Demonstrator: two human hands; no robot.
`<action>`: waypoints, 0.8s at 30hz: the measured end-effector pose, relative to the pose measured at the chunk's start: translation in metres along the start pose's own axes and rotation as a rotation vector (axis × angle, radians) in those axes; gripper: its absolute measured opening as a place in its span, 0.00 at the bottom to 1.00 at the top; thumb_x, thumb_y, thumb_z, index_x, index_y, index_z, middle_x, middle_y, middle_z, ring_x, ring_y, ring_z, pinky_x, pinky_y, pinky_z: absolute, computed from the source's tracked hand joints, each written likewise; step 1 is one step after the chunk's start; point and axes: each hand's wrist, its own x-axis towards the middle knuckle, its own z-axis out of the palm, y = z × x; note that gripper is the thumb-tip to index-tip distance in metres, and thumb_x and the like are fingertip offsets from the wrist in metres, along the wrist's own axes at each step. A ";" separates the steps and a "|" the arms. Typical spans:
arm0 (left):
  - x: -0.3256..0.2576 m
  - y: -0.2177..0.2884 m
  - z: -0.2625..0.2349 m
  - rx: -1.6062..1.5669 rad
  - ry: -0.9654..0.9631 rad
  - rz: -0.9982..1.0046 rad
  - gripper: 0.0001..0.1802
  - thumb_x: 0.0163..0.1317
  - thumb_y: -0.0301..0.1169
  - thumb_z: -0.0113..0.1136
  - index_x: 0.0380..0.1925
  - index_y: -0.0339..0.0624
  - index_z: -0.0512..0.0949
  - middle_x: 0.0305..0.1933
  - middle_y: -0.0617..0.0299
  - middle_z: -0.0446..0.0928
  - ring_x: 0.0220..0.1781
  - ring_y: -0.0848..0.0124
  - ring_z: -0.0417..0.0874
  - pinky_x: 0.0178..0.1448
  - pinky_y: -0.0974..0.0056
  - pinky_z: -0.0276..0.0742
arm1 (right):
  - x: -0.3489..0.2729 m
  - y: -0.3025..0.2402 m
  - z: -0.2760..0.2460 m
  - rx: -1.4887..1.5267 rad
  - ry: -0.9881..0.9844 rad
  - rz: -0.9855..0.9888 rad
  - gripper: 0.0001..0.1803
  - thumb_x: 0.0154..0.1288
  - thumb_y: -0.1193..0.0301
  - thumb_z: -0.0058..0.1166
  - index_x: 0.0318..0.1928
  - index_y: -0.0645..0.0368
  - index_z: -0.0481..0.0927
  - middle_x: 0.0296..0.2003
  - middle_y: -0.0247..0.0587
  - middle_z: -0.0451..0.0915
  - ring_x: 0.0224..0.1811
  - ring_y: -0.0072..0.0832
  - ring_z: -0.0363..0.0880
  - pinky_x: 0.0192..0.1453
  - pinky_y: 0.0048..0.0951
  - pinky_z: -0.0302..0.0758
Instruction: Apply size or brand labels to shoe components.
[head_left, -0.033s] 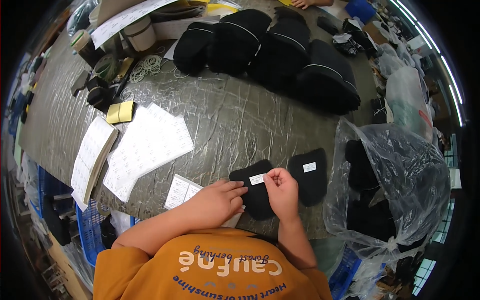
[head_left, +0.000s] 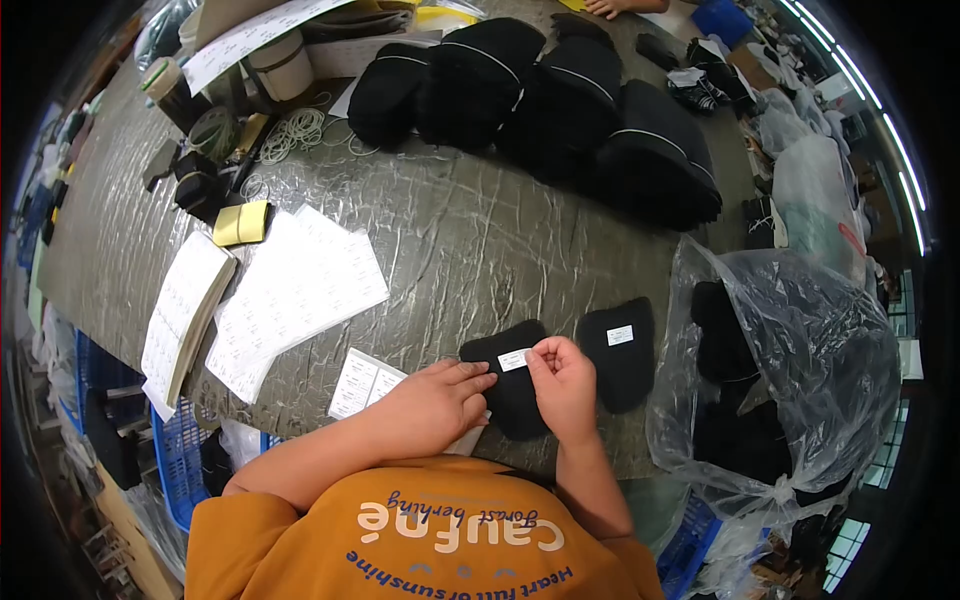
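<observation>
Two black fabric pieces with rounded corners lie side by side at the table's near edge. On the left black piece (head_left: 515, 405) is a small white label (head_left: 513, 360), its right end pinched between the thumb and forefinger of my right hand (head_left: 563, 385). My left hand (head_left: 435, 400) lies flat, its fingertips touching that piece's left edge. Under and beside this hand shows a white label sheet (head_left: 358, 387), partly hidden by my forearm. The right black piece (head_left: 615, 375) bears a similar white label (head_left: 620, 336) near its top.
Printed white sheets (head_left: 300, 295) and a thick paper stack (head_left: 185, 310) lie to the left, near a yellow bundle (head_left: 240, 223). Tied black bundles (head_left: 560, 105) line the far side. A clear plastic bag (head_left: 800, 350) with black pieces stands right. Another person's hand (head_left: 605, 7) shows at the top.
</observation>
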 end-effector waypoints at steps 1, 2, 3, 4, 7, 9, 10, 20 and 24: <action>-0.001 0.000 0.002 0.007 -0.010 0.001 0.11 0.60 0.34 0.59 0.29 0.35 0.78 0.58 0.49 0.77 0.63 0.53 0.74 0.66 0.52 0.68 | 0.000 0.000 0.001 -0.002 -0.003 0.003 0.03 0.64 0.78 0.57 0.34 0.65 0.77 0.24 0.32 0.78 0.25 0.12 0.73 0.30 0.19 0.71; -0.001 -0.001 0.003 0.015 -0.021 0.002 0.12 0.61 0.34 0.58 0.30 0.35 0.78 0.58 0.49 0.77 0.64 0.53 0.73 0.66 0.52 0.67 | 0.000 -0.001 0.003 -0.031 -0.008 0.006 0.03 0.64 0.78 0.57 0.33 0.65 0.77 0.23 0.32 0.78 0.25 0.13 0.74 0.29 0.19 0.71; -0.001 -0.001 0.004 0.012 -0.021 0.001 0.12 0.61 0.34 0.58 0.30 0.35 0.78 0.58 0.49 0.77 0.64 0.53 0.73 0.66 0.52 0.67 | -0.001 -0.002 0.004 -0.060 -0.014 0.009 0.03 0.63 0.78 0.57 0.32 0.65 0.77 0.23 0.33 0.79 0.24 0.14 0.74 0.29 0.20 0.72; -0.002 -0.002 0.004 0.024 -0.022 0.003 0.12 0.61 0.35 0.58 0.29 0.35 0.78 0.58 0.48 0.77 0.64 0.53 0.73 0.67 0.52 0.67 | -0.001 -0.004 0.005 -0.062 -0.015 0.011 0.03 0.63 0.78 0.57 0.32 0.65 0.77 0.23 0.33 0.79 0.24 0.14 0.74 0.29 0.20 0.72; -0.002 -0.002 0.007 0.025 -0.020 0.002 0.12 0.62 0.35 0.58 0.29 0.35 0.78 0.58 0.48 0.77 0.64 0.53 0.73 0.68 0.51 0.66 | -0.003 -0.005 0.009 -0.148 0.016 0.009 0.04 0.63 0.78 0.58 0.32 0.65 0.78 0.23 0.34 0.79 0.24 0.15 0.75 0.29 0.21 0.73; -0.002 -0.002 0.006 0.015 -0.016 0.000 0.13 0.62 0.35 0.58 0.29 0.35 0.78 0.58 0.48 0.77 0.65 0.53 0.73 0.69 0.51 0.65 | -0.003 -0.004 0.011 -0.145 0.036 0.000 0.04 0.62 0.77 0.58 0.32 0.65 0.78 0.24 0.35 0.79 0.23 0.17 0.76 0.29 0.22 0.73; -0.001 -0.002 0.005 0.009 -0.020 0.001 0.13 0.62 0.35 0.58 0.29 0.35 0.77 0.58 0.47 0.77 0.65 0.52 0.72 0.69 0.51 0.65 | -0.003 -0.004 0.011 -0.146 0.036 0.002 0.04 0.62 0.77 0.58 0.32 0.65 0.78 0.24 0.35 0.79 0.23 0.17 0.76 0.29 0.22 0.73; 0.000 -0.004 0.006 0.013 -0.023 0.016 0.12 0.61 0.34 0.58 0.30 0.34 0.77 0.59 0.46 0.75 0.63 0.52 0.73 0.69 0.50 0.65 | -0.003 0.000 0.013 -0.239 0.082 -0.044 0.04 0.61 0.77 0.59 0.31 0.65 0.78 0.23 0.38 0.79 0.22 0.21 0.77 0.29 0.25 0.74; 0.005 -0.005 0.008 0.032 -0.003 0.007 0.11 0.61 0.33 0.57 0.32 0.34 0.78 0.61 0.47 0.73 0.63 0.54 0.74 0.69 0.48 0.64 | 0.000 -0.002 0.014 -0.279 0.087 -0.079 0.04 0.59 0.77 0.60 0.31 0.64 0.79 0.23 0.38 0.79 0.22 0.21 0.77 0.29 0.26 0.74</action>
